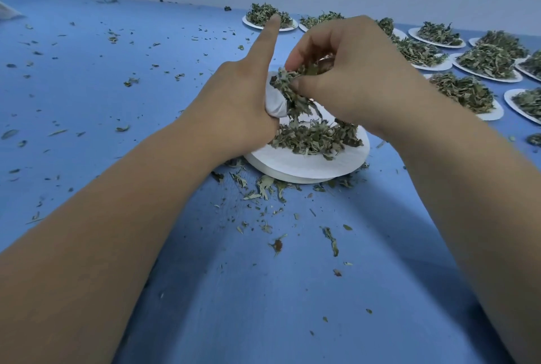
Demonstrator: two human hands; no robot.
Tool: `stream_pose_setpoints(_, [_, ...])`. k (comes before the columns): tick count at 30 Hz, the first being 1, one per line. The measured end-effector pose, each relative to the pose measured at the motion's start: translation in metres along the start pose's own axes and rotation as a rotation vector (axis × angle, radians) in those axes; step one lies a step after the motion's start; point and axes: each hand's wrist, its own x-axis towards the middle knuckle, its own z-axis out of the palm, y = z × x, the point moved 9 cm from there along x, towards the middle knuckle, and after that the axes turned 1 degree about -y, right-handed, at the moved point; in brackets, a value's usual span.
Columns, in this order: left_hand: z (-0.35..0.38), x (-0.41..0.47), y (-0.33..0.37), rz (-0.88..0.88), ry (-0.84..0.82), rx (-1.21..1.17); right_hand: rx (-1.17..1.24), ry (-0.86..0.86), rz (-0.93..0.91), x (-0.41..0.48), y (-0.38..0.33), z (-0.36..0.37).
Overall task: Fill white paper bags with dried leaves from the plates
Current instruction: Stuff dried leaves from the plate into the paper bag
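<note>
Beneath your fingers (266, 39), the flat blue table (263, 290) carries a round white paper plate (307, 164) of dried green leaves (316, 138). More loaded white plates (494, 113) lie beyond your fingers to the right. Loose leaf crumbs (265, 185) lie scattered nearer you.

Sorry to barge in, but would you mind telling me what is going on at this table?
A person is filling a small white paper bag by hand. The left hand grips the bag with its index finger stretched out. The right hand pinches a clump of dried leaves at the bag's mouth, above a white plate that holds a pile of leaves. More loaded plates sit at the far right, and leaf bits lie scattered over the blue table.
</note>
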Motion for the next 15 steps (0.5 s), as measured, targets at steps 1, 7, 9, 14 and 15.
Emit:
stream_pose_setpoints(1, [0.001, -0.001, 0.001, 0.003, -0.009, 0.004, -0.027, 0.045, -0.025, -0.001, -0.002, -0.002])
stream_pose_setpoints(7, [-0.001, -0.002, 0.000, -0.015, 0.000, 0.007, -0.017, 0.079, -0.102, -0.006, -0.006, 0.008])
stream_pose_setpoints(9, [-0.003, -0.003, 0.001, -0.024, 0.003, 0.010, 0.054, 0.017, -0.075, -0.004, -0.002, 0.010])
stream_pose_setpoints(14, [-0.006, -0.002, -0.001, -0.032, 0.020, -0.010, 0.323, -0.243, -0.041, -0.008, 0.005, 0.019])
stream_pose_setpoints(15, [-0.006, -0.001, -0.001, -0.027, 0.026, -0.021, 0.337, -0.282, -0.047, -0.008, 0.005, 0.021])
